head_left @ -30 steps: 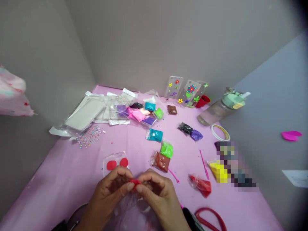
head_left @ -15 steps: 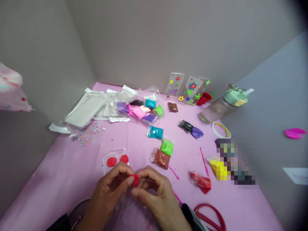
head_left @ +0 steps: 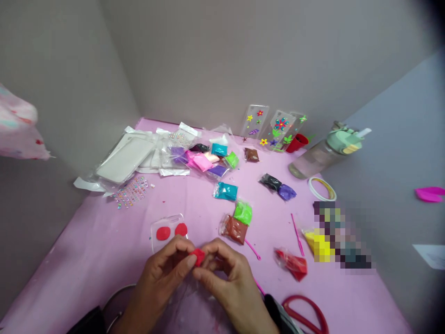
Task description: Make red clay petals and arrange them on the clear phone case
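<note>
2 hands point(head_left: 225, 274) meet at 1 red piece point(head_left: 199, 256), the left point(head_left: 164, 269) pinching it.

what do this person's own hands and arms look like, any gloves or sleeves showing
The left hand and right hand are both gloveless, and no rings show. Low in the view, a black patch lies outside the left arm, and a black piece with grey stripes beside the right; these may be sleeves, but I can't tell.
</note>
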`<state>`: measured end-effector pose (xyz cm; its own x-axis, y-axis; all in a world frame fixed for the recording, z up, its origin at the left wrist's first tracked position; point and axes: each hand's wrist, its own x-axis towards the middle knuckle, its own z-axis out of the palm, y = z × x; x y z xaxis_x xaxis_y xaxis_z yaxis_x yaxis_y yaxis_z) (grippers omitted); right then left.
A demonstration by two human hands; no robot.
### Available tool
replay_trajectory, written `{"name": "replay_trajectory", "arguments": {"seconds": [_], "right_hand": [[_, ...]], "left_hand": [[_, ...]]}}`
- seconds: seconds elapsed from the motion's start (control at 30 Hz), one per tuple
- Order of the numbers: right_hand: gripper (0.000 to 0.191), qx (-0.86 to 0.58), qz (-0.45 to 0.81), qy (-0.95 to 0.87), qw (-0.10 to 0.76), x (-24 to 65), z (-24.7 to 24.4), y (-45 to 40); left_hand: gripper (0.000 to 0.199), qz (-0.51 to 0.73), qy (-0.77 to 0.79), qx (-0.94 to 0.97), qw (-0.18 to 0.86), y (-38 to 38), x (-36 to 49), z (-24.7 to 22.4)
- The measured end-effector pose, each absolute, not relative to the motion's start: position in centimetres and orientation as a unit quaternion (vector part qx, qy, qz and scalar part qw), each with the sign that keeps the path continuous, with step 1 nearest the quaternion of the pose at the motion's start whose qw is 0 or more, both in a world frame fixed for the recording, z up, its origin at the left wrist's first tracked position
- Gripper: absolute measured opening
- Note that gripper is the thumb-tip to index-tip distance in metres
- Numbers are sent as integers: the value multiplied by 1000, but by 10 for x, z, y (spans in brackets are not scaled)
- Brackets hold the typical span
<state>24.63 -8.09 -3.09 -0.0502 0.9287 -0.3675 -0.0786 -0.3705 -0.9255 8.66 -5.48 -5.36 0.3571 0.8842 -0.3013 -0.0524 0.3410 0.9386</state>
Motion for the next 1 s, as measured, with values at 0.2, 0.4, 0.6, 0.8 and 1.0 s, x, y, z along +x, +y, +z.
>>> {"name": "replay_trajectory", "arguments": {"seconds": [0.2,0.4,0.6,0.8,1.0], "right_hand": [[34,-549,646,-341,406,249,-35,-83],[41,-529,674,-317,406,249,-35,-82],[36,-526,671,-312,419,250,-32,-81],[33,-538,647,-326,431,253,-32,-79],[31,-524,656,-320,439,252,-34,-80]], "left_hand": [[20,340,438,426,715,-56,86,-48],[16,340,407,365,765,-55,84,-44],[22,315,452,425,718,-53,83,-48],[33,317,463,488,669,-54,81,-48],[23,322,498,495,635,-52,82,-48]]}}
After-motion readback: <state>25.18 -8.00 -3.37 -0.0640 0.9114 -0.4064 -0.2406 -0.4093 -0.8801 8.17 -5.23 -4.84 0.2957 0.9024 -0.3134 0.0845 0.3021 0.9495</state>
